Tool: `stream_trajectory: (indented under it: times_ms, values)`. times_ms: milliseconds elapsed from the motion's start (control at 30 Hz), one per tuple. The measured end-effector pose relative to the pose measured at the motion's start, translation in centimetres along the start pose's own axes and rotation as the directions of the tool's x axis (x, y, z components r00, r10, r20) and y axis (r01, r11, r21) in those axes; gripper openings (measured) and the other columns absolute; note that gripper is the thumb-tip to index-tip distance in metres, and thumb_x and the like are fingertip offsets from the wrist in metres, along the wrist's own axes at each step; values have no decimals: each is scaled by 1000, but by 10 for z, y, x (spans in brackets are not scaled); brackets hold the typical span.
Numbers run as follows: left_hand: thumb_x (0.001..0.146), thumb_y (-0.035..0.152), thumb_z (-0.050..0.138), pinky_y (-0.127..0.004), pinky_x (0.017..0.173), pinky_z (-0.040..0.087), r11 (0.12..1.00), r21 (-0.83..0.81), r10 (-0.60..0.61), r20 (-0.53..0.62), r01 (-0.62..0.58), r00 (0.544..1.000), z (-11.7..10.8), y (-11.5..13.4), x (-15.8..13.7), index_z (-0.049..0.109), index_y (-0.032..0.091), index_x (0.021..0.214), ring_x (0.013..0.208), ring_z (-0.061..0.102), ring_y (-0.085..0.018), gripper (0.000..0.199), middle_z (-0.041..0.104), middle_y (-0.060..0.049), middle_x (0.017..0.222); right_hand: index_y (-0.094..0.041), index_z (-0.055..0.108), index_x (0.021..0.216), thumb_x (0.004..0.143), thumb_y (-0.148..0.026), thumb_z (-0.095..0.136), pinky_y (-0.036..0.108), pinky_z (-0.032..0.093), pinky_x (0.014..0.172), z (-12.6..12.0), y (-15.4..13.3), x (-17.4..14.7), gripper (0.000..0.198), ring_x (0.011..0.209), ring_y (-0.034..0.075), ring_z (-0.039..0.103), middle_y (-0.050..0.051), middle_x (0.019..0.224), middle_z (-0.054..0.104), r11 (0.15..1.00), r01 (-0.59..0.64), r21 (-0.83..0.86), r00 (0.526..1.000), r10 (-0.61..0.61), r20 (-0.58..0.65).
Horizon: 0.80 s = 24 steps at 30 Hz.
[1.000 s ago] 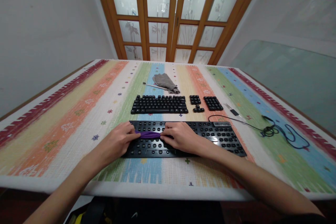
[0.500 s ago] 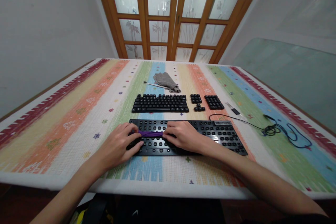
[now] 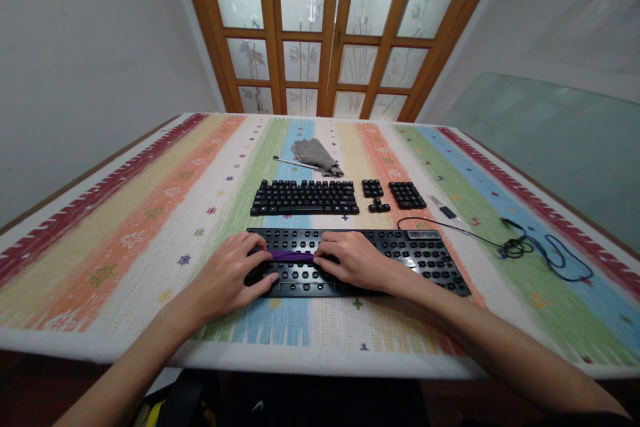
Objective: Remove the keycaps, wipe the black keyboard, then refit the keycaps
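Your right hand (image 3: 353, 259) pinches one end of the purple cloth (image 3: 293, 257), over the keyboard (image 3: 300, 274). Your left hand (image 3: 235, 273) touches the other end, thumb spread apart; cannot tell if its fingers grip. Keycaps (image 3: 305, 199) sit in rows just beyond.

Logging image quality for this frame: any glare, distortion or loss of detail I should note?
Head view: pale, bright door panes; head view: whitish glare on the black keyboard base, to the right of the right hand; head view: wide-angle distortion, the near edge of the table bowing; head view: legends on the loose keycaps too small to read.
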<state>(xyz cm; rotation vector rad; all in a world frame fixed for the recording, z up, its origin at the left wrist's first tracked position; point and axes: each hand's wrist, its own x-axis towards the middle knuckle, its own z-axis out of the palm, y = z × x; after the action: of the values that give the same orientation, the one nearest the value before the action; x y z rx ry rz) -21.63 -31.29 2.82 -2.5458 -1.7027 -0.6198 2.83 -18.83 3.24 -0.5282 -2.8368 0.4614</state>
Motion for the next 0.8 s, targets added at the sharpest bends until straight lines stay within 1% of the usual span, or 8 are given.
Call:
stream_trajectory:
  times_ms: [133, 267, 400, 533, 800]
  values:
    - [90, 39, 59, -43, 85, 48, 1000, -19, 11, 18, -11, 1000, 1, 4, 4, 67, 18, 101, 95, 55, -25, 24, 59, -9, 102, -14, 70, 82, 90, -20, 59, 25, 32, 62, -3, 3, -4, 14, 66, 12, 51, 4, 81, 64, 1000, -26, 14, 1000, 26, 15]
    - [89, 43, 61, -43, 86, 48, 999, -22, 24, 22, -23, 999, 3, 9, 9, 67, 19, 101, 94, 54, -24, 27, 59, -8, 103, -15, 68, 82, 88, -18, 59, 24, 33, 63, -5, 9, -10, 11, 66, 11, 50, 3, 80, 63, 997, -47, 57, 999, 46, 11]
    - [88, 43, 62, -42, 84, 48, 999, -33, 36, 65, -34, 997, 5, 13, 17, 68, 19, 102, 95, 54, -25, 29, 59, -9, 103, -15, 66, 79, 86, -16, 60, 24, 32, 63, -9, 14, -17, 10, 66, 12, 50, 2, 77, 62, 996, -71, 62, 997, 71, 10]
    - [87, 43, 63, -43, 85, 47, 998, -41, 45, 74, -42, 996, 7, 17, 25, 68, 18, 101, 94, 54, -25, 28, 59, -9, 103, -15, 66, 80, 86, -16, 60, 23, 33, 63, -12, 17, -23, 9, 67, 12, 51, 2, 78, 63, 992, -76, 97, 997, 76, 10]
    - [89, 43, 60, -42, 84, 46, 996, -14, 86, 97, -85, 992, 14, 24, 35, 68, 18, 99, 92, 53, -24, 29, 59, -9, 104, -15, 67, 79, 85, -16, 61, 24, 33, 63, -18, 23, -34, 9, 68, 13, 53, 2, 77, 64, 990, -117, 82, 993, 116, 17]
